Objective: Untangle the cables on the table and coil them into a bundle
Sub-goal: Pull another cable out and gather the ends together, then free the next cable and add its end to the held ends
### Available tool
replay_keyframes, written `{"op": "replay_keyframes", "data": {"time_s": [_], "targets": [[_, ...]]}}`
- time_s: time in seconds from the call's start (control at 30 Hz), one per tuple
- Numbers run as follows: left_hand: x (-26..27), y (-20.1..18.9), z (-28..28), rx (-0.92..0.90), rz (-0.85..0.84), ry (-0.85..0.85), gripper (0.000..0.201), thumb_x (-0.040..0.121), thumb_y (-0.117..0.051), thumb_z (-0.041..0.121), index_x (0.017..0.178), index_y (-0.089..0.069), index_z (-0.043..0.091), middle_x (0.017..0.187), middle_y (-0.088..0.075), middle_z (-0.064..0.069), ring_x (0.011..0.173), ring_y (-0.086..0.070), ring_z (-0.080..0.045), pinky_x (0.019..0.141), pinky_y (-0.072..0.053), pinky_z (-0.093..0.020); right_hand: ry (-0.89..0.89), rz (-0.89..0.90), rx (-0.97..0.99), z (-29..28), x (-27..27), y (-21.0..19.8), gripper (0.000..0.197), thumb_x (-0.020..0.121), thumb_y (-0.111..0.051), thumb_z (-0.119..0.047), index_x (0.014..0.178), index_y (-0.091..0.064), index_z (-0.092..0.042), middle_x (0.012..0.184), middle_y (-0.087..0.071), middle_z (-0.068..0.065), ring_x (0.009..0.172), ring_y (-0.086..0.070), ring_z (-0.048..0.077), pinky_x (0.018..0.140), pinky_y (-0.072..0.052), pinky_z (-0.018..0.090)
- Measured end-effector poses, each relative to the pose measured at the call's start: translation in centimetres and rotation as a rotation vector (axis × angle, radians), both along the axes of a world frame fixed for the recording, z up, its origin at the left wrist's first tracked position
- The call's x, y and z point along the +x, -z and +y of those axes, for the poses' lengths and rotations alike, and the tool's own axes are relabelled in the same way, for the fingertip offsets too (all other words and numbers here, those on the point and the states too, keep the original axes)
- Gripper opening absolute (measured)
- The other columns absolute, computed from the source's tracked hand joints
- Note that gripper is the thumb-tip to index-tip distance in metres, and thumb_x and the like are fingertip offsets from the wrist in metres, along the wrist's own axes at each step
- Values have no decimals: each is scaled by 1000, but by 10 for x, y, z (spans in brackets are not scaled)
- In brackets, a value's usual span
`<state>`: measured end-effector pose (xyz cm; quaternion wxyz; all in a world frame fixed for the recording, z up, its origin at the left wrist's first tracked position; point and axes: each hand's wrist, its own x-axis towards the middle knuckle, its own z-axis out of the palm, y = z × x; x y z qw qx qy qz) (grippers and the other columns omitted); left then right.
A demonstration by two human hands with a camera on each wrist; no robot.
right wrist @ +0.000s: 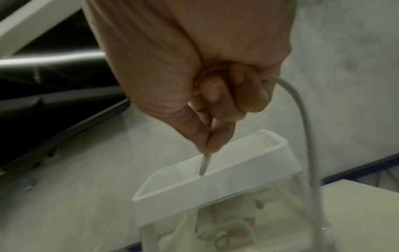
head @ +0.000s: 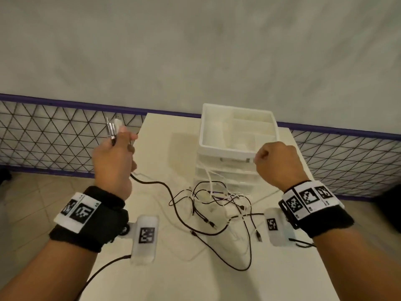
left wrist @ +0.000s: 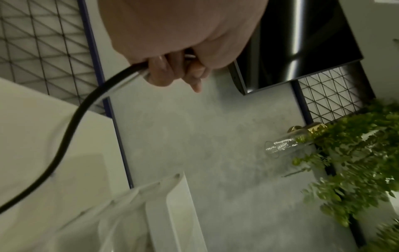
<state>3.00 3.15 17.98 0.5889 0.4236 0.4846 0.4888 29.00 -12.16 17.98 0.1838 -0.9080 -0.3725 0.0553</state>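
Observation:
A tangle of thin black and white cables (head: 219,203) lies on the white table (head: 165,274) in front of a drawer unit. My left hand (head: 117,153) is raised at the table's left edge, fingers curled round a black cable (head: 152,183) and a white one, their metal and white plug ends (head: 112,127) sticking up above the fist. The left wrist view shows the black cable (left wrist: 73,122) leaving the fist. My right hand (head: 277,161) is raised at the right, pinching a white cable (right wrist: 302,119) between thumb and fingers, its tip (right wrist: 204,165) poking out below.
A white plastic drawer unit with an open top tray (head: 238,127) stands at the back of the table. A wire mesh fence (head: 54,135) with a purple rail runs behind it, before a grey wall. A green plant (left wrist: 356,153) and a dark screen (left wrist: 291,42) appear in the left wrist view.

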Motion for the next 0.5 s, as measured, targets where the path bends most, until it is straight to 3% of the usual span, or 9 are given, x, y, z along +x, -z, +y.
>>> {"op": "replay_keyframes", "data": {"time_s": [0.07,0.17,0.23,0.3,0.37,0.43,0.5], "targets": [[-4,2,3,23,19,84,24,97,-59,39,84,-68,20,63,-39,6,51,-30,-7,47,-26,-22,1,19,174,-6,3,-8,16,89,-58,-15,86,-73,-19,91,-75,1,86,-66,19,74,-51,26],[16,5,-17,67,46,346,26,94,-63,40,84,-73,18,66,-42,6,52,-31,-8,45,-28,-20,-185,241,499,2,-26,-29,13,91,-66,-14,95,-76,-20,93,-74,-13,76,-63,-8,66,-41,5],[40,2,-42,89,59,522,33,91,-64,46,84,-74,16,64,-46,8,52,-35,-9,50,-32,-23,-335,340,542,14,-57,-39,11,92,-67,-14,94,-76,-20,90,-74,-12,61,-60,-11,58,-41,5],[59,1,-61,49,-16,646,48,85,-66,55,87,-72,7,66,-49,-2,60,-41,-19,60,-40,-29,-439,321,525,22,-82,-38,13,94,-63,-11,94,-74,-18,88,-74,-9,59,-61,-8,56,-44,8],[69,0,-65,-8,-133,598,56,88,-64,50,98,-70,-4,72,-48,-11,65,-41,-24,63,-42,-32,-443,327,546,25,-91,-29,13,96,-59,-12,101,-69,-20,93,-71,-8,55,-60,-5,55,-44,10],[67,-3,-54,-53,-199,435,39,97,-59,37,96,-70,0,69,-47,-4,53,-40,-13,51,-39,-21,-383,466,603,20,-86,-15,13,94,-63,-18,107,-62,-22,96,-67,-8,53,-55,-2,55,-42,16],[56,-7,-34,-79,-242,305,32,99,-55,37,86,-65,10,70,-46,2,45,-40,-5,46,-36,-19,-337,598,552,9,-72,0,14,92,-68,-27,103,-61,-21,90,-66,-7,60,-54,3,59,-43,24]]}}
